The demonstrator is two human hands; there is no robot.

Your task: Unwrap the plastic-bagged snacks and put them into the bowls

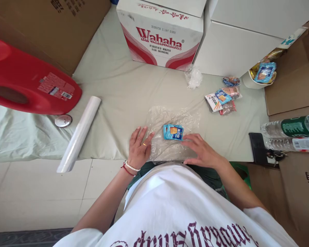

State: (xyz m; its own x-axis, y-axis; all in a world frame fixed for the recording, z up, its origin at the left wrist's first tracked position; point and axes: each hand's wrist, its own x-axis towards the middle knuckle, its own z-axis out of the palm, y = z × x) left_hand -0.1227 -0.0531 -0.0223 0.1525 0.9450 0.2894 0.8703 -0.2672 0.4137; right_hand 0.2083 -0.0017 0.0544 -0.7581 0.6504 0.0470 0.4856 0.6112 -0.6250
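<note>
- The table point(113, 85) fills most of the view, draped in a pale grey-green cloth with soft wrinkles; the cloth hangs in folds at the left.
- The floor point(36, 185) shows below the table's near edge at the left, laid in light tiles with thin joints; a dark patterned strip point(28, 236) crosses its bottom corner.
- Brown cardboard point(48, 31) fills the far left corner; more cardboard boxes point(293, 85) line the right side.
- White boxes point(237, 48) stand at the back right, just beside a red-and-white Wahaha carton point(162, 37).
- A red jug point(69, 87) is at the left; near it a roll of clear film point(79, 133) lies slanted, its lower end past the table edge.
- A thin clear plastic sheet point(157, 120) lies crinkled before the person.
- The left hand point(140, 145) is palm down at the sheet's left edge, fingers apart; the right hand point(199, 151) is at its right, fingers and thumb apart, fingertips close to the packets; whether they touch, one cannot tell.
- A white tub point(249, 81) of snacks, a small snack pile point(222, 99) and two plastic bottles point(296, 127) are at the right.
- Blue snack packets point(173, 132) lie overlapping on the sheet, between the hands.
</note>
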